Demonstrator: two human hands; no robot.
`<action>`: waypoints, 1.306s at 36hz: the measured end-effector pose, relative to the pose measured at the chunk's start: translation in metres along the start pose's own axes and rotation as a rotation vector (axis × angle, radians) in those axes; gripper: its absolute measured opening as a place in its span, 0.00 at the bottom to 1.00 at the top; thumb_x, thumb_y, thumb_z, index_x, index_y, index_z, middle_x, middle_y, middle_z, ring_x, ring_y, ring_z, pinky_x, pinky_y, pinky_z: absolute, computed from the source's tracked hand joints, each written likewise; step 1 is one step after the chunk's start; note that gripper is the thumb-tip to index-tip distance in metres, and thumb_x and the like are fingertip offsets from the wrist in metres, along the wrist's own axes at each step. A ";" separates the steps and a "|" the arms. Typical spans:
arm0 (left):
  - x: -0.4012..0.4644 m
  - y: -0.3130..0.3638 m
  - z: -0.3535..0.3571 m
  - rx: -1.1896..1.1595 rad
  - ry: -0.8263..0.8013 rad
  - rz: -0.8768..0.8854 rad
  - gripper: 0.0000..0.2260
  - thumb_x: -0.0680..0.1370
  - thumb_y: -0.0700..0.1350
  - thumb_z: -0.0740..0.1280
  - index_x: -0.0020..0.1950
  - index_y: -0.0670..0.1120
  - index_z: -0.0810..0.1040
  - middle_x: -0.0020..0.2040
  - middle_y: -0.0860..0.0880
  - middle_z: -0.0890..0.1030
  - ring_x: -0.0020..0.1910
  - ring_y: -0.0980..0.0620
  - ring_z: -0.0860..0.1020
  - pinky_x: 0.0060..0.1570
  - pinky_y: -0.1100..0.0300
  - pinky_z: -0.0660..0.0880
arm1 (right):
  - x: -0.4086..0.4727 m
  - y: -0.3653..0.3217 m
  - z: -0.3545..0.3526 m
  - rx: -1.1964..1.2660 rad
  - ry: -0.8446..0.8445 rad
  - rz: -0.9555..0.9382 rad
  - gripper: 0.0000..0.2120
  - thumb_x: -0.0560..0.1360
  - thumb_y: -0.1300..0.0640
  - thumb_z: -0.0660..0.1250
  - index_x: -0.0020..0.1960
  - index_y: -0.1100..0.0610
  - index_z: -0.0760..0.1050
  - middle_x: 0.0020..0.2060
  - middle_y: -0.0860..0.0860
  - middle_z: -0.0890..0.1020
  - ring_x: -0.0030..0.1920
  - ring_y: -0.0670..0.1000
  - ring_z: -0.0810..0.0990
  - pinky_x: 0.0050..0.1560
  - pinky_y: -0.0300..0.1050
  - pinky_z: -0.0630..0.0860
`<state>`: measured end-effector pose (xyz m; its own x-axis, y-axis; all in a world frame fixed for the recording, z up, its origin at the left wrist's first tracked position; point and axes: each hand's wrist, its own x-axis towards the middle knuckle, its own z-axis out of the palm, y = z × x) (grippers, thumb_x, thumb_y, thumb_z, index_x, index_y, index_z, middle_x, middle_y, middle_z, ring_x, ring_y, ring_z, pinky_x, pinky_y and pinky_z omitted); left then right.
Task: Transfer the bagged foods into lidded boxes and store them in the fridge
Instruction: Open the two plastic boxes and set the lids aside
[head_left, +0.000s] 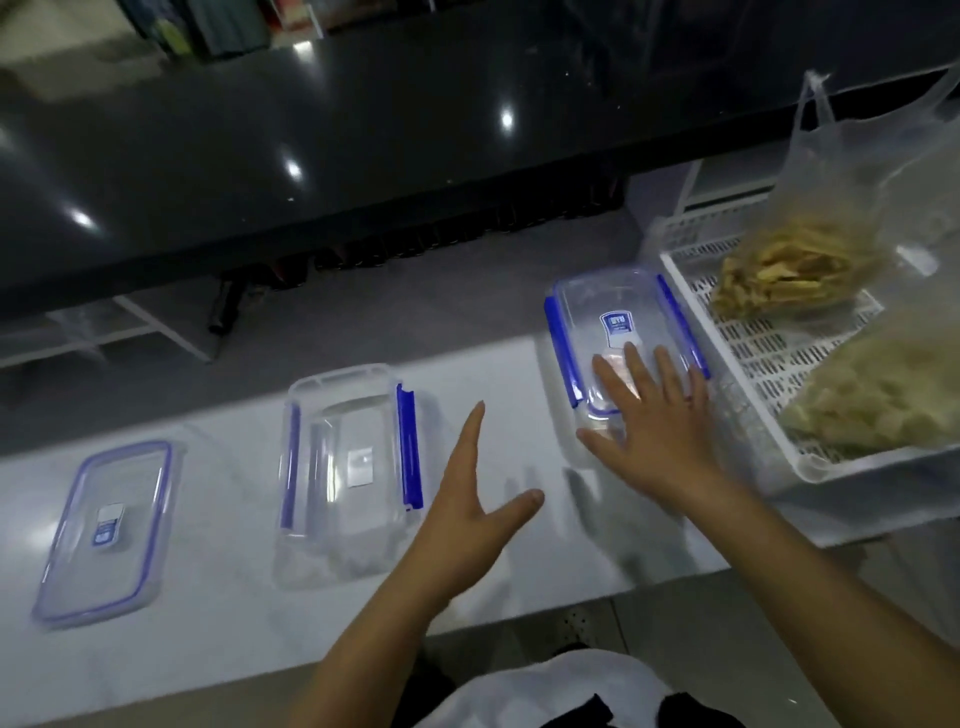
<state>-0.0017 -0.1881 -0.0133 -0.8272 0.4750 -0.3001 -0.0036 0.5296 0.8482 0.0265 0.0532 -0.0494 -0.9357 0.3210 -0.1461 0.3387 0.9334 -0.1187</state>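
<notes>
Right hand (657, 415) lies flat, fingers straight, on lidded box (623, 332), long axis running away; left hand (467, 499) open

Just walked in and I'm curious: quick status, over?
Right hand flat on clear blue-clipped lidded box; left hand open, empty. Clear bags of yellowish food wait in white slotted basket. Nothing blocking.

A long white table (234, 613) holds everything; at its left end lies a flat lid (106, 532) with a blue rim; near the middle sits a clear open box (345, 475) with blue clips; further right sits a closed box (626, 345); just beside it, at the right end, stands a white basket (769, 358) with holes.
</notes>
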 end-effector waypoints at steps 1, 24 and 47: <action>0.005 0.005 0.005 -0.083 0.014 -0.048 0.40 0.71 0.66 0.70 0.71 0.80 0.45 0.77 0.73 0.49 0.75 0.61 0.57 0.70 0.54 0.63 | -0.007 -0.004 0.002 0.001 -0.005 -0.004 0.42 0.75 0.27 0.50 0.78 0.41 0.32 0.81 0.50 0.39 0.79 0.57 0.35 0.75 0.65 0.39; 0.000 -0.015 0.031 -0.695 0.139 -0.284 0.18 0.77 0.41 0.72 0.65 0.55 0.79 0.54 0.48 0.86 0.53 0.48 0.85 0.48 0.55 0.83 | -0.080 0.015 -0.018 1.190 0.034 0.420 0.20 0.77 0.55 0.71 0.67 0.45 0.77 0.55 0.43 0.83 0.50 0.42 0.81 0.52 0.43 0.76; -0.018 -0.043 0.021 -0.834 0.077 -0.312 0.18 0.81 0.35 0.65 0.70 0.49 0.75 0.59 0.43 0.84 0.58 0.44 0.83 0.55 0.50 0.82 | -0.096 0.029 -0.001 1.631 -0.169 0.683 0.12 0.79 0.62 0.66 0.61 0.55 0.80 0.47 0.59 0.87 0.45 0.57 0.86 0.55 0.61 0.79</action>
<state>0.0251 -0.2048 -0.0534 -0.7555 0.3301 -0.5660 -0.6176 -0.0705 0.7833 0.1261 0.0494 -0.0376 -0.6165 0.4298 -0.6596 0.4692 -0.4722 -0.7462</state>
